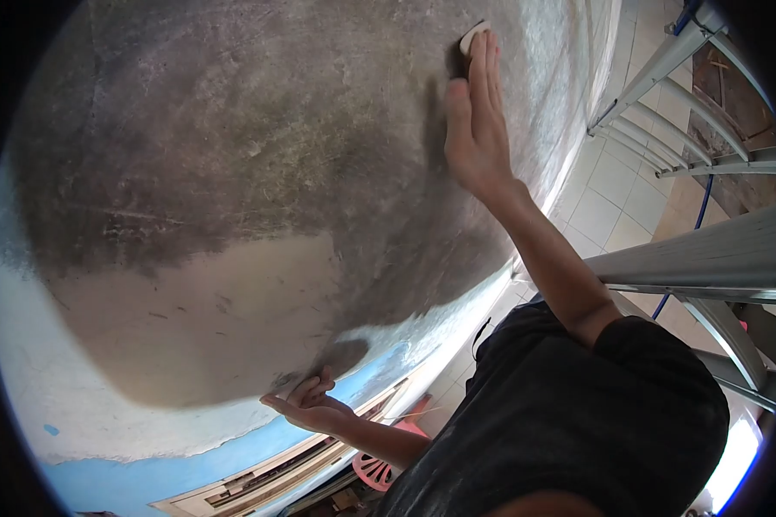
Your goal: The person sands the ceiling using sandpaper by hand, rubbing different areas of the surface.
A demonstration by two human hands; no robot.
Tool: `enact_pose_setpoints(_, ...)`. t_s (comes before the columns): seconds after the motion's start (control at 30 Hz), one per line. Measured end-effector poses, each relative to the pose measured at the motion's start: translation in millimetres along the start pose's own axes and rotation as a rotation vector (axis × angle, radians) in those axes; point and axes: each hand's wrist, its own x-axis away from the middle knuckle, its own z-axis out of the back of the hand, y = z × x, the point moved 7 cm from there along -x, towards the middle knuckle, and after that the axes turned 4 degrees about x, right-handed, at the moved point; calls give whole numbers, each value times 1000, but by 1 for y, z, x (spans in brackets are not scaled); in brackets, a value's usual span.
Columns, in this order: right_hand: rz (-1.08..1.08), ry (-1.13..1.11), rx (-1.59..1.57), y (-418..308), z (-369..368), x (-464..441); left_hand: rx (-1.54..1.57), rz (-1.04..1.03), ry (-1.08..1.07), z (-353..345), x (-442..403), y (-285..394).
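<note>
A large wall (pixel 233 103) fills the left and upper view, with a dark grey rough area and a smooth beige patch (pixel 241 302). My right hand (pixel 480 129) is high on the grey part, fingers stretched out together. Under its fingertips is a small pale flat piece with a dark edge, which looks like folded sandpaper (pixel 472 38), held against the wall. Near the lower edge of the beige patch, my left hand (pixel 313 405) has its fingers apart and loosely bent, beside the wall. It shows nothing in its grip; whether it touches the surface I cannot tell.
An aluminium ladder (pixel 677 155) stands on the right over a tiled floor (pixel 599 202), with a wide metal beam (pixel 707 250) close to my right arm. Below the left forearm are a blue wall band (pixel 147 478), a slatted vent or window frame (pixel 259 487) and a pink plastic item (pixel 373 471).
</note>
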Motion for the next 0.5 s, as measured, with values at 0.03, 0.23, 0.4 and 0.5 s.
enact_pose_setpoints(0.03,-11,13,-14,-5,1,-2,-2,-5,-18,0,0,0)
enact_pose_setpoints(0.23,128,-143,12,-18,-9,47,29,-19,-61,3,-4,-8)
enact_pose_setpoints(0.4,-88,-26,-37,-12,9,-11,10,14,-27,2,-2,-3)
enact_pose_setpoints(0.5,122,-163,-58,-40,-3,45,34,0,-35,2,-2,-6)
